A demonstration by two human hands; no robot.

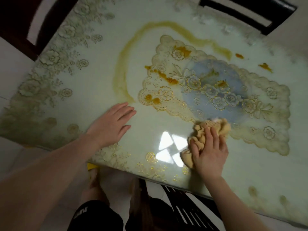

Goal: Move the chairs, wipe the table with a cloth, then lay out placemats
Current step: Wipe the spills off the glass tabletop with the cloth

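A crumpled tan cloth (216, 129) lies on the glossy pale table (93, 75), and my right hand (210, 152) presses down on it near the front edge. My left hand (111, 124) rests flat on the table, fingers spread, holding nothing. Orange-yellow blobs (168, 79) and a long curved yellow smear (121, 69) mark the tabletop beyond the hands. The cloth sits at the near edge of a lace-patterned floral motif with a blue centre (215, 87).
A dark wooden chair (18, 29) stands at the far left corner and another (250, 12) at the far right. A dark slatted chair (186, 207) sits under the front edge beside my legs. A yellow object (92, 166) peeks out below the table edge.
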